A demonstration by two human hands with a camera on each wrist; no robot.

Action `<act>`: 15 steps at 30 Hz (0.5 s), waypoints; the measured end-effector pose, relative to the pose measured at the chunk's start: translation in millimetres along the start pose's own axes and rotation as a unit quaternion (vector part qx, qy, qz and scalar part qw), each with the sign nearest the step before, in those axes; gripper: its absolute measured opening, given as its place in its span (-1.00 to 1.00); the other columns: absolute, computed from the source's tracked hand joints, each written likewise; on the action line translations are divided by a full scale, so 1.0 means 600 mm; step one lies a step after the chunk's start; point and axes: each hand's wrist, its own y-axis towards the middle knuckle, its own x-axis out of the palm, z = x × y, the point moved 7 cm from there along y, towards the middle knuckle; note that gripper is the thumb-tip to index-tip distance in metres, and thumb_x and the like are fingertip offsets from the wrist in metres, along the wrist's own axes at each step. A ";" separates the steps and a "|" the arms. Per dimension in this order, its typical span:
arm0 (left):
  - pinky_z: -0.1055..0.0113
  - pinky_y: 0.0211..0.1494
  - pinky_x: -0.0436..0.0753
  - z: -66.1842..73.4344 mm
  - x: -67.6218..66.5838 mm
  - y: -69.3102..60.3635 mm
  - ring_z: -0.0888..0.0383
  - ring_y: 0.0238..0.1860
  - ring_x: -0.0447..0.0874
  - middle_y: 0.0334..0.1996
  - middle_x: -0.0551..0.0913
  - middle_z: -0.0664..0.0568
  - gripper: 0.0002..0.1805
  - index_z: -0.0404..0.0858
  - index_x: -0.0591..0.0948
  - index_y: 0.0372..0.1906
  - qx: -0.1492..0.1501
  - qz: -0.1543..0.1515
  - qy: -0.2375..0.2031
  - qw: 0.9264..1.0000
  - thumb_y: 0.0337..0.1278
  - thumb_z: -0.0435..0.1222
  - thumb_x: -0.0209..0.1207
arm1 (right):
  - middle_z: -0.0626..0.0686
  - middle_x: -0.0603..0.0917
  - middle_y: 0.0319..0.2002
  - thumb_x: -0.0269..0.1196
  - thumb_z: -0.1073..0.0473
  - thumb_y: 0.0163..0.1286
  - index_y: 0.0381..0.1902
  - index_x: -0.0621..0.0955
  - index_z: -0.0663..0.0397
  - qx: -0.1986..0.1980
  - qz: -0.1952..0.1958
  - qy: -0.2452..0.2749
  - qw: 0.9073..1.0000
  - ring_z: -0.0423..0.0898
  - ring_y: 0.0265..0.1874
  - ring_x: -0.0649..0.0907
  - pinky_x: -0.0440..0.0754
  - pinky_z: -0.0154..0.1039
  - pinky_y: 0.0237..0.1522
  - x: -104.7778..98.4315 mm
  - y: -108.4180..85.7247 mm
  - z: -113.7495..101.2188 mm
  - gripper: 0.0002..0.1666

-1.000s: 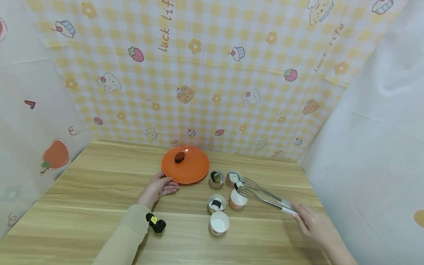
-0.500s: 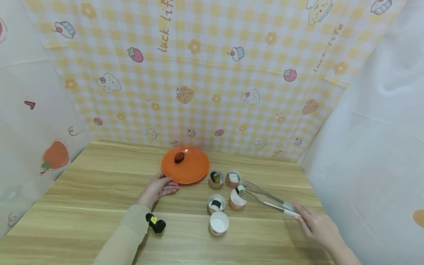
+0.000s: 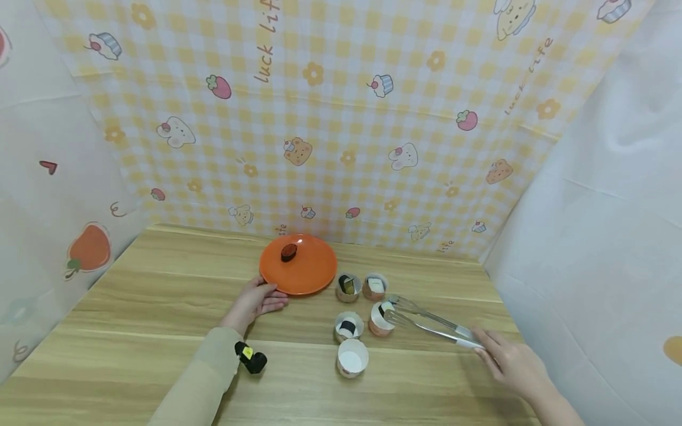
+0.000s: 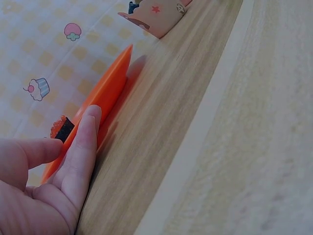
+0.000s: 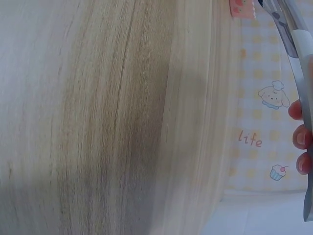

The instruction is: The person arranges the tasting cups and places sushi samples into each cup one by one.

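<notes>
My left hand pinches the near-left rim of an orange plate, thumb above and fingers beneath in the left wrist view. A roe-topped sushi piece lies on the plate. With my right hand I hold metal tongs with white handles; its fingers also show in the right wrist view. The tongs' prongs stand apart over a pink paper cup. Inside that cup sits a black-banded sushi piece; whether the prongs touch it, I cannot tell.
Other paper cups stand close by: one with dark-wrapped sushi, one with a white piece, one with banded white sushi. An empty-looking white cup is nearest. Behind the wooden table hangs a checked cloth.
The black-banded sushi piece has gone from between the tongs' prongs down into the pink cup. My right hand and the tongs have shifted slightly right and down. My left hand stays on the plate.
</notes>
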 end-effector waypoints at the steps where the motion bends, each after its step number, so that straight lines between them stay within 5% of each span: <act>1: 0.18 -0.22 0.71 0.000 0.000 0.000 0.01 -0.37 0.74 -0.39 0.68 -0.19 -0.47 -0.42 0.01 0.40 0.000 -0.001 0.000 1.000 0.47 -0.40 -0.14 | 0.18 0.67 -0.34 -0.18 -0.16 0.56 -0.04 0.65 0.26 0.000 -0.001 0.001 1.000 -0.08 -0.74 0.58 0.48 -0.30 -0.79 0.001 0.000 0.000 -0.33; 15: 0.20 -0.24 0.71 0.001 -0.001 0.002 0.03 -0.39 0.73 -0.41 0.67 -0.18 -0.49 -0.42 0.03 0.38 -0.001 0.002 -0.005 1.000 0.46 -0.40 -0.14 | 0.21 0.67 -0.34 -0.14 -0.18 0.54 -0.05 0.65 0.28 0.013 -0.007 0.013 1.000 -0.14 -0.73 0.58 0.52 -0.35 -0.74 0.006 0.004 -0.005 -0.33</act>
